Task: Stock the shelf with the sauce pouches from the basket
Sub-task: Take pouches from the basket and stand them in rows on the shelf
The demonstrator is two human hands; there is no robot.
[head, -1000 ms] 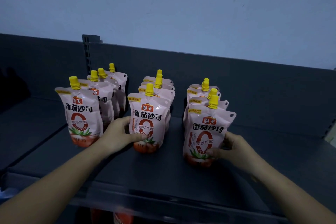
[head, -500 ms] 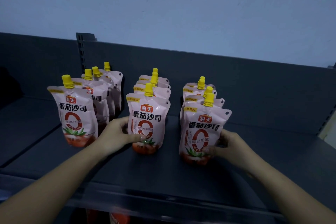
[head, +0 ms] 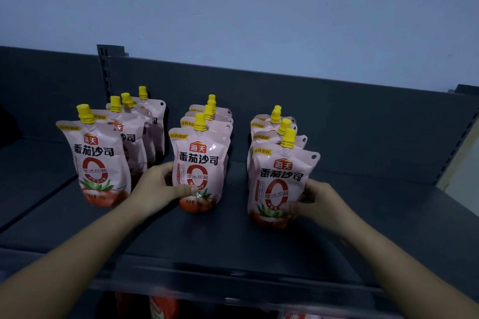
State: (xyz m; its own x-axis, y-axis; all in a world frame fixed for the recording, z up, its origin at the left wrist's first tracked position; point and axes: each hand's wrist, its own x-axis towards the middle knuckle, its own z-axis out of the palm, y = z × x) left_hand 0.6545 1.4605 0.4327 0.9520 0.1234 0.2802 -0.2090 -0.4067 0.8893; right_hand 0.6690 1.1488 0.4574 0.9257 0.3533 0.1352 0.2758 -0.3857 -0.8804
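Pink sauce pouches with yellow caps stand upright in three rows on the dark grey shelf (head: 207, 241). My left hand (head: 158, 189) grips the lower left side of the middle row's front pouch (head: 199, 163), thumb across its front. My right hand (head: 318, 204) holds the lower right side of the right row's front pouch (head: 280, 184), thumb on its front. The left row's front pouch (head: 97, 163) stands untouched. Several pouches stand behind each front one, partly hidden. The basket is not in view.
The shelf's grey back panel (head: 337, 124) rises behind the rows, with a slotted upright (head: 105, 70) at the left. A bare stretch of shelf lies right of the rows. Red packages (head: 163, 308) show on the level below the front lip.
The view has shifted a little, so the pouches sit slightly left and higher in the frame. Both hands keep the same hold on their front pouches.
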